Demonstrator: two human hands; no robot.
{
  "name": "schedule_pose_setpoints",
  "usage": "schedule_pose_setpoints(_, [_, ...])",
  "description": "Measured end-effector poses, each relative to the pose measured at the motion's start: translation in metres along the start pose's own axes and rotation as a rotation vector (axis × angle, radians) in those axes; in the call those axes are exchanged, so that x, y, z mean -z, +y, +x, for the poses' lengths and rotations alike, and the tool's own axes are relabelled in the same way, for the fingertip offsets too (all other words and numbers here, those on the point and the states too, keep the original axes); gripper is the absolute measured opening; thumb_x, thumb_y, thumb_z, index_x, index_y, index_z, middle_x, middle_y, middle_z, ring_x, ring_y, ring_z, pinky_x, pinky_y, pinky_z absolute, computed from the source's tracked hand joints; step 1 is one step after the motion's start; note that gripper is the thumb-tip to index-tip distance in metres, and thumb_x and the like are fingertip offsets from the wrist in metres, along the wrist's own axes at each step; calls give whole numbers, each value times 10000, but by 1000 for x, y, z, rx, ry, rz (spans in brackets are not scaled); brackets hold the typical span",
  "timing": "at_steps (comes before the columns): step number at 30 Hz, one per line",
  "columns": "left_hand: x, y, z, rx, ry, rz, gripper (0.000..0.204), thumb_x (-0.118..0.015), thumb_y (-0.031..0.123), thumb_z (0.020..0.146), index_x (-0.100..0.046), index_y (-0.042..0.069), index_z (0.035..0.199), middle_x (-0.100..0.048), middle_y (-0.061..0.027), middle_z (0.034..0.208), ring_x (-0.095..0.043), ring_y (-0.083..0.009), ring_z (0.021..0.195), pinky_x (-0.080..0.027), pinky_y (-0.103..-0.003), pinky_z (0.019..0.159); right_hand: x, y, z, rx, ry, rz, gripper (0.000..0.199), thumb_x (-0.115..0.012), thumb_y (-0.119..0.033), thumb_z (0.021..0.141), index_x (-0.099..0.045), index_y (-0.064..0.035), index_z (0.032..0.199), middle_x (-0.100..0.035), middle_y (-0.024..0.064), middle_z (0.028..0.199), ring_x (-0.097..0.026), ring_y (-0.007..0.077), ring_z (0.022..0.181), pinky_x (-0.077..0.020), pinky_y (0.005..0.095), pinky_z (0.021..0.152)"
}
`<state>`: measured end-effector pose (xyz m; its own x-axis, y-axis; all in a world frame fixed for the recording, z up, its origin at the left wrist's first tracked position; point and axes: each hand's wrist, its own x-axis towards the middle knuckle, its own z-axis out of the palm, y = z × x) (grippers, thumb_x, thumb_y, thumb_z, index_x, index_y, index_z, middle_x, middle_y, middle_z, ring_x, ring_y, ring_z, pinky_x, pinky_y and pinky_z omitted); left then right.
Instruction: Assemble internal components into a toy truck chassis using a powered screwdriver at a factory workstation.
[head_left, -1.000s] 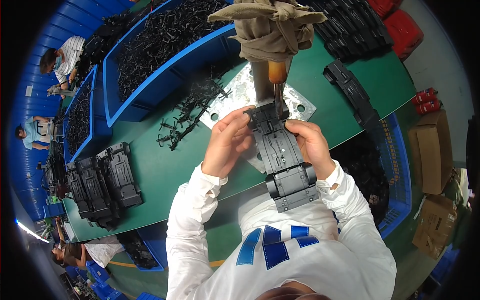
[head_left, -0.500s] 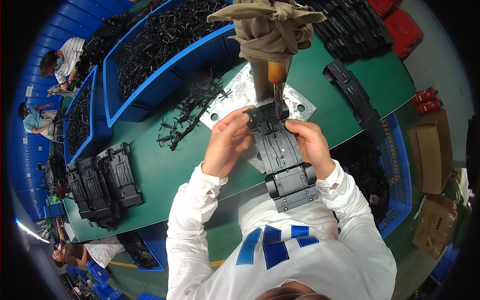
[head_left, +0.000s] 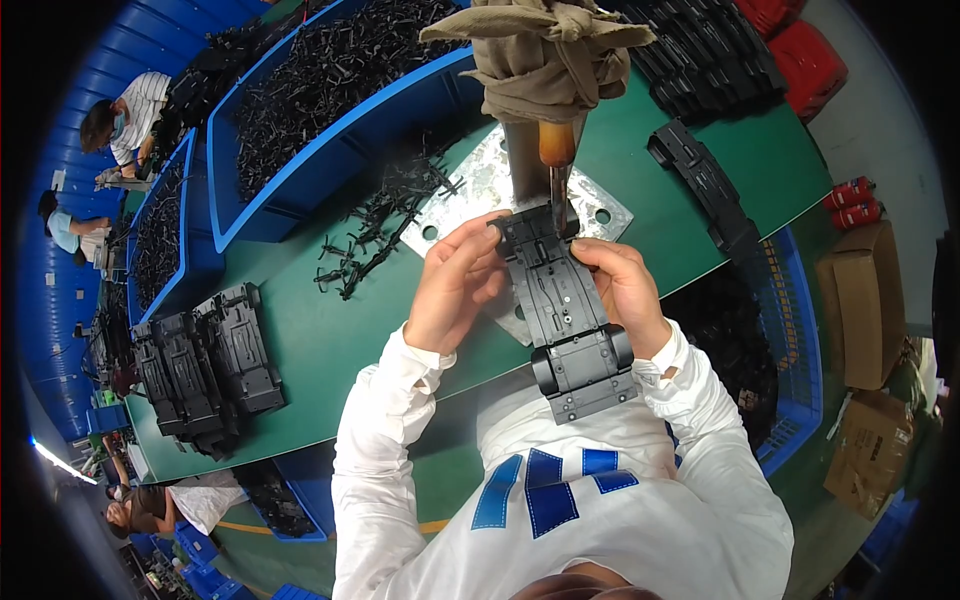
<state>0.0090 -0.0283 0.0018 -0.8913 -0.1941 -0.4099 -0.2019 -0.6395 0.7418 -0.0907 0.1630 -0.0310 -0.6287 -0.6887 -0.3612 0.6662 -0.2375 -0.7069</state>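
Between both hands, a long black moulded plastic chassis part (head_left: 558, 300) is held tilted in front of my shirt. My left hand (head_left: 458, 280) grips its far left corner, thumb and fingers closed on the edge. Along the right edge, my right hand (head_left: 628, 295) holds it with the thumb at the far right corner. Above that far end hangs a fixed metal-shafted tool (head_left: 558, 190) with an amber grip (head_left: 556, 145), its top wrapped in beige cloth (head_left: 545, 65). The shaft's tip is at the part's far right end; I cannot tell whether it touches.
A metal plate (head_left: 460, 205) lies on the green table (head_left: 320, 330). Small black pieces (head_left: 375, 225) lie left, before a blue bin (head_left: 345, 130). Similar chassis parts stand left (head_left: 200, 370) and far right (head_left: 700, 55); another part (head_left: 705, 185) lies nearer. A blue crate (head_left: 795, 340) sits right.
Hands and chassis part stay almost still. The tool appears shifted very slightly right. At the far left, a person in blue has changed posture.
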Motion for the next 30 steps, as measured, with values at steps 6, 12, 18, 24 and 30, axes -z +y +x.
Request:
schedule_pose_setpoints(6, [-2, 1, -1, 7, 9, -3, 356, -607, 190, 946, -589, 32, 1264, -592, 22, 819, -460, -74, 605, -312, -186, 509, 1, 1, 0, 14, 15, 1, 211, -581, -106, 920, -663, 54, 1030, -664, 66, 1012, -584, 135, 976, -410, 268, 926])
schedule_pose_setpoints(12, [-1, 0, 0, 4, 6, -10, 354, -614, 186, 942, -593, 31, 1259, -586, 24, 819, -453, -73, 599, -313, -187, 507, -3, -3, -2, -5, 0, 19, 194, -575, -103, 921, -663, 44, 1013, -667, 65, 1004, -592, 137, 960, -421, 269, 915])
schedule_pose_setpoints(18, [0, -1, 1, 4, 8, -19, 351, -615, 186, 940, -596, 32, 1255, -577, 24, 810, -452, -74, 595, -309, -186, 505, -3, -3, -2, 10, -9, 8, 189, -569, -103, 924, -659, 40, 1008, -667, 62, 995, -599, 137, 944, -432, 269, 902])
schedule_pose_setpoints(24, [-2, 1, 0, 2, 3, -7, 348, -612, 182, 941, -596, 33, 1256, -585, 16, 823, -459, -75, 600, -310, -185, 506, -5, -6, -4, -14, -32, 34, 188, -567, -107, 925, -660, 37, 1002, -667, 59, 986, -601, 137, 936, -438, 266, 891])
schedule_pose_setpoints(30, [-1, 1, 0, 2, 8, -13, 346, -605, 175, 944, -595, 38, 1261, -595, 9, 830, -464, -77, 597, -313, -184, 507, -3, -3, -2, -5, -15, 27, 197, -575, -108, 923, -657, 44, 1017, -666, 65, 991, -602, 140, 943, -438, 268, 896])
